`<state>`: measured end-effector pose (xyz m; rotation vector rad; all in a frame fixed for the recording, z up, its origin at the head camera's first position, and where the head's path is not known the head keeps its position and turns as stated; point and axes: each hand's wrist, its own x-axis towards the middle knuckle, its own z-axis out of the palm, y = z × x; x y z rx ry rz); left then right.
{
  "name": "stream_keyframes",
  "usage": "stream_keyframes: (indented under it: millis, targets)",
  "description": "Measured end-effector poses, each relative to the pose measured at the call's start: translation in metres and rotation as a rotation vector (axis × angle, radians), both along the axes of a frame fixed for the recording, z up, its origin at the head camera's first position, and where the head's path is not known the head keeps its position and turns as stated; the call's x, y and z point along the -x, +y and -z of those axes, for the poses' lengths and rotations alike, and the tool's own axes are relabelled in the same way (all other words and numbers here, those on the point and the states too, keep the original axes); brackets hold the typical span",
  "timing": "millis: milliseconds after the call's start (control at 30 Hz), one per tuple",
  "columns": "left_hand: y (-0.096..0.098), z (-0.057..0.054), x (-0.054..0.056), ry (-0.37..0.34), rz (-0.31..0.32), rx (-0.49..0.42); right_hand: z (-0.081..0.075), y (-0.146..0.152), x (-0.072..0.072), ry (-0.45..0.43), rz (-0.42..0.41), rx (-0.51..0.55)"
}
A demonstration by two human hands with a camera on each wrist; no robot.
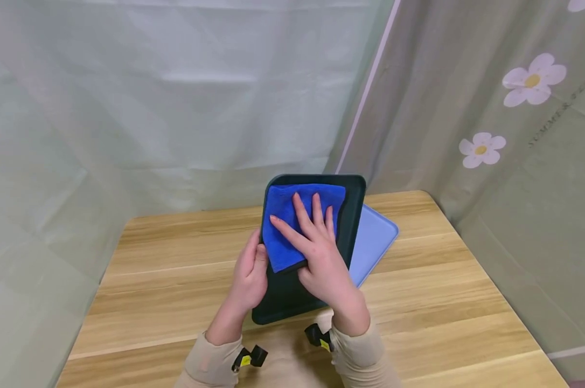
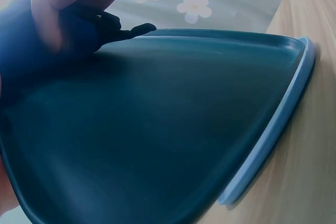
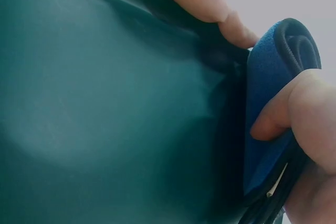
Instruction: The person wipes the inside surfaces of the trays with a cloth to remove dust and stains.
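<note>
My left hand (image 1: pixel 250 277) grips the left edge of a dark green rectangular tray (image 1: pixel 287 296), its thumb over the rim. The tray is tilted up toward me above the table. Against the tray's upper part lies a folded blue cloth (image 1: pixel 280 245) with a dark edge. Spread and straight, the fingers of my right hand (image 1: pixel 321 258) press flat on this cloth. In the right wrist view, the right thumb (image 3: pixel 275 116) touches the cloth's folded side. The left wrist view shows the tray's smooth inner surface (image 2: pixel 157 124) below the cloth.
A light blue tray (image 1: pixel 375 237) lies on the wooden table (image 1: pixel 176 291), partly hidden behind the green one. Pale curtains (image 1: pixel 215 108) hang close behind the table and along its sides, with white flowers on the right one.
</note>
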<state>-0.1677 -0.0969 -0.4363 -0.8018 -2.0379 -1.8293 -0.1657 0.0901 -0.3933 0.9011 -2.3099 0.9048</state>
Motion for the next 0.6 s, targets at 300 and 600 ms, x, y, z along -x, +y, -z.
stream_keyframes:
  millis: [300, 600]
  targets:
    - [-0.0007, 0.0013, -0.0004, 0.006, -0.003, -0.033, 0.002, -0.0011, -0.0015, -0.004, -0.01, -0.019]
    - [-0.0017, -0.0012, -0.0014, 0.005, -0.005, -0.038, 0.0023, -0.0001, 0.0006, -0.001, 0.025, -0.023]
